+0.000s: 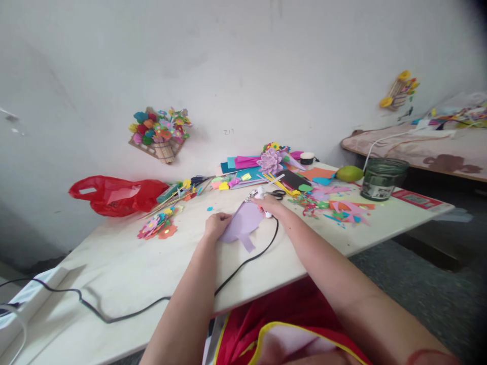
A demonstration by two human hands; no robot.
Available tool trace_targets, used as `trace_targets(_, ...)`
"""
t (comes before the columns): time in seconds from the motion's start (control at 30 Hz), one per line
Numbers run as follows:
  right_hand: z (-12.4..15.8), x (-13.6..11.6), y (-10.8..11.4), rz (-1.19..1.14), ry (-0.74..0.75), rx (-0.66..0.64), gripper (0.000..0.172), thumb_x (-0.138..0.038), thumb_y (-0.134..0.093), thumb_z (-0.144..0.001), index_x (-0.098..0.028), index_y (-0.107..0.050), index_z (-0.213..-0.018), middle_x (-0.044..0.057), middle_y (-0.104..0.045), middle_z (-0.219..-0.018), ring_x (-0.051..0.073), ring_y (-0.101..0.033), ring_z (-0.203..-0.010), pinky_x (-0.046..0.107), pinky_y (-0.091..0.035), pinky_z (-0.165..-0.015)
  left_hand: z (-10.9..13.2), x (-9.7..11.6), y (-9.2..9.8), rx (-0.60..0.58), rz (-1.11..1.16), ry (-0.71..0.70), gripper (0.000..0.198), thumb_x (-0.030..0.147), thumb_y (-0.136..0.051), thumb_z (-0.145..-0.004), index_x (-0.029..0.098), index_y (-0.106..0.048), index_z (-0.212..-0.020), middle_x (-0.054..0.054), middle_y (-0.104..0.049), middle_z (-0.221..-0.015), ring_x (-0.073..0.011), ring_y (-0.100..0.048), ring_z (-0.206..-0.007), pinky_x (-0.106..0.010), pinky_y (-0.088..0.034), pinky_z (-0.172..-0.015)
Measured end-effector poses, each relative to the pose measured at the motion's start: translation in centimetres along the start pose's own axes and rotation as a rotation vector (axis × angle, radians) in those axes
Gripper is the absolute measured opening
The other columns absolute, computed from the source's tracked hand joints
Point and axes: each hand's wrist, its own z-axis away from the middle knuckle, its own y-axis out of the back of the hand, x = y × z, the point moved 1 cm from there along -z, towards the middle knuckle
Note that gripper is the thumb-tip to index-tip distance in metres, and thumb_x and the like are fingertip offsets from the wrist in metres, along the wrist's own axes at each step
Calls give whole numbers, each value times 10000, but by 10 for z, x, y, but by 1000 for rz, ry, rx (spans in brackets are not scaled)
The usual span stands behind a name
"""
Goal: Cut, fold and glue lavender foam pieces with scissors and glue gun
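My left hand [216, 223] is closed in a pinch on the left edge of a lilac foam cut-out [243, 223] that lies on the pale table [327, 233]. My right hand [269, 205] is wrapped around a white glue gun [259, 194] at the cut-out's far right corner. The gun's black cord [243, 261] trails back across the table to the left edge.
A red plastic bag [116, 194] lies at the left. Foam flowers [158, 225], sticks, scissors [277, 193], coloured sheets [247, 165] and scraps [342, 208] crowd the far side. A dark glass jar [381, 178] and green fruit [349, 174] stand right. Flower crafts hang on the wall [160, 129].
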Motion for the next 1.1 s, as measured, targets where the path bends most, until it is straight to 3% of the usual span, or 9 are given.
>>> trace_targets(0.5,-3,6,-1,60,44,-131,448,-571,-622,-640,-154,-472,-571,-17,-476,-413,96,-448,-344,207,-347,-325,0,-1,-1,0,19,17,213,345,-561,-719,255,-694,-859,15,-700,-868,-151,-617,-838,-198,-443,-662)
trace_targets(0.73,-2,-1,-1,30,7,-12,389,-499,-625,-686,-154,-477,-585,-29,-459,-407,88,-430,-333,206,-338,-333,2,2,1,-1,11,22,218,333,-560,-720,250,-695,-870,15,-700,-874,-154,-615,-846,-196,-443,-659)
trace_targets(1.1,-17,6,-2,-18,7,82,392,-537,-611,-676,-168,-500,-607,-5,-493,-446,113,-466,-356,228,-365,-348,2,2,1,4,-2,-1,213,323,-562,-721,245,-694,-869,6,-697,-889,-161,-613,-863,-207,-446,-685)
